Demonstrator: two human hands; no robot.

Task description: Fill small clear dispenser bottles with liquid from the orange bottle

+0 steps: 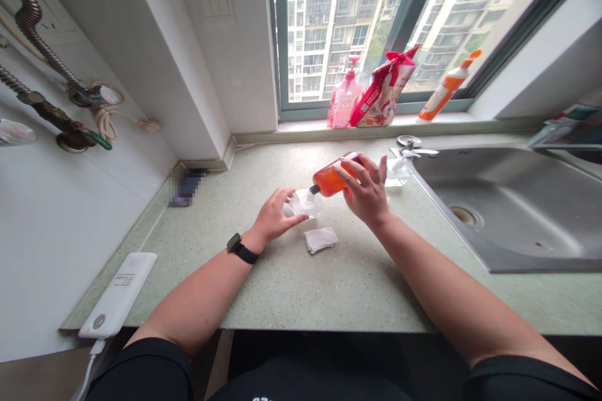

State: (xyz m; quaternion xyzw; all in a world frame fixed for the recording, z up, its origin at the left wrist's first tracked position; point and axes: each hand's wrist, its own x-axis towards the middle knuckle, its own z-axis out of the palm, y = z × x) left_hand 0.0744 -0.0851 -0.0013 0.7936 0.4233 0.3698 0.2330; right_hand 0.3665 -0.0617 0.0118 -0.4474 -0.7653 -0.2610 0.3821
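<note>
An orange-red bottle point(329, 180) lies tilted in the grip of my right hand point(369, 191), its dark neck pointing down and to the left. That neck meets the ridged mouth of a small clear plastic container point(305, 203). Around the container's left side curl the thumb and fingers of my left hand point(277, 216), holding it at the counter. Whether liquid is flowing between the two cannot be made out. Just in front of the container is a folded white tissue point(321, 240). A white, partly clear item point(396, 170) sits behind my right hand, partly hidden.
To the right is a steel sink point(451, 244). On the windowsill stand a pink pump bottle point(343, 103), a red bag point(383, 91) and an orange-white bottle point(442, 94). A white power bank point(120, 294) with a cable lies at the left edge of the speckled counter point(291, 288).
</note>
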